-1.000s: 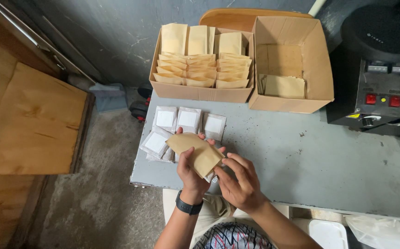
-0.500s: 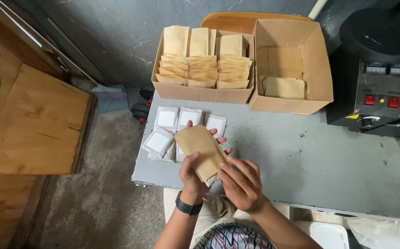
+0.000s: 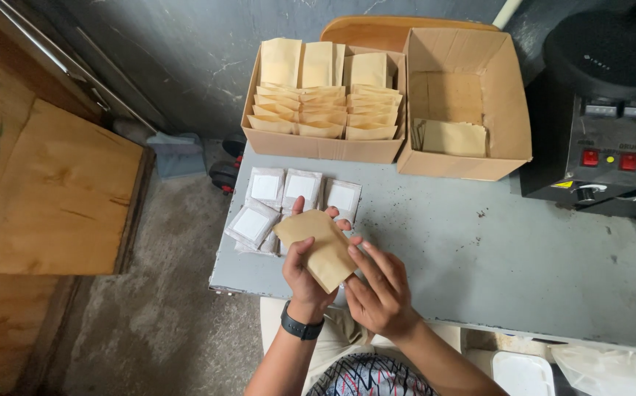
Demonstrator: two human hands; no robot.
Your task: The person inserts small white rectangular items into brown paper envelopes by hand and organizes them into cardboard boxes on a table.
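My left hand [image 3: 305, 275], with a black watch on its wrist, holds a flat brown paper pouch [image 3: 316, 246] over the near edge of the grey table [image 3: 479, 249]. My right hand [image 3: 380, 286] touches the pouch's lower right corner with its fingertips. Just beyond the pouch lie several small white sachets [image 3: 289, 194] in clear wrapping, partly hidden by my hands. At the back of the table a cardboard box [image 3: 322, 147] is packed with rows of brown pouches. Beside it a second cardboard box [image 3: 468, 165] holds a few pouches flat on its bottom.
A black machine [image 3: 597, 147] with red buttons stands at the table's right end. A wooden board [image 3: 54, 191] lies to the left above the concrete floor. A white container [image 3: 523, 374] sits below the table's near edge. A dark wall rises behind the boxes.
The pouch has turned in my hands, from lying across to standing more on its corner. My right hand's fingers have moved down to its lower right edge.
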